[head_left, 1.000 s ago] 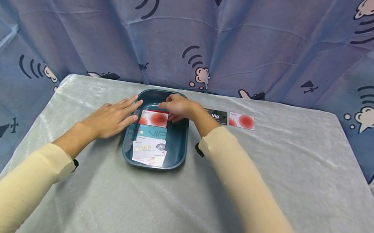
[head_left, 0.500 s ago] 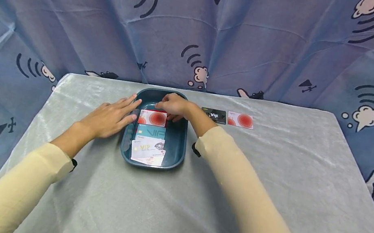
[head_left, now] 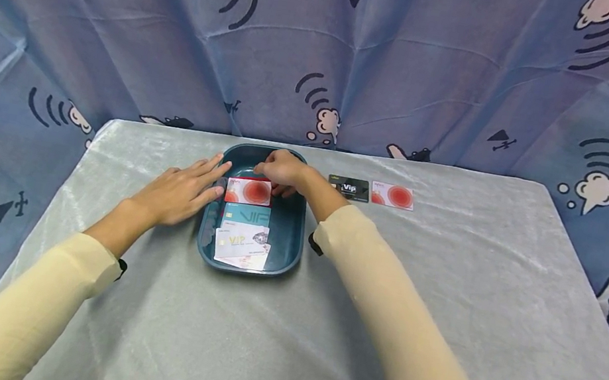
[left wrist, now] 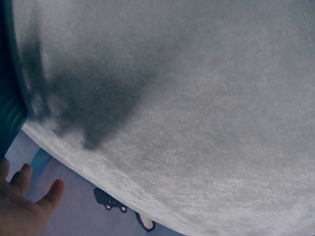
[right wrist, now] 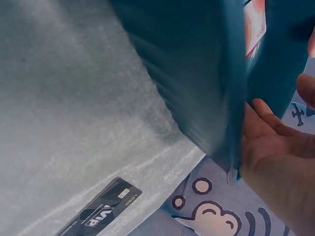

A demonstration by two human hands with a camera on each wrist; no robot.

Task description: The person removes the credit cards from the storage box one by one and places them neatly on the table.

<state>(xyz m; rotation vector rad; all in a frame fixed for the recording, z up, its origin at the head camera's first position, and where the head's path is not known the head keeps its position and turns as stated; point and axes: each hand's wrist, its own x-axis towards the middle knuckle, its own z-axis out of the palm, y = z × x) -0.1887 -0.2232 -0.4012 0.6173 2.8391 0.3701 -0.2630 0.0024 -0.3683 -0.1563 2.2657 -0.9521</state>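
A dark teal tray holds several cards. On top of a red-edged card lies a white card with red circles; below it are a teal VIP card and overlapping white cards. My right hand reaches into the tray's back right part, with bent fingers by the upper right corner of the red-circle card. Whether it pinches anything is hidden by the hand. My left hand has its fingers spread at the tray's left rim. In the right wrist view, the right fingers are inside the wall.
Right of the tray, a black VIP card and a second red-circle card lie side by side on the grey cloth. Behind the table hangs a patterned blue curtain.
The right hand stays at the same corner of the tray with only slight shifts, and the red-circle card beside it has barely moved. The left hand stays in place at the rim.
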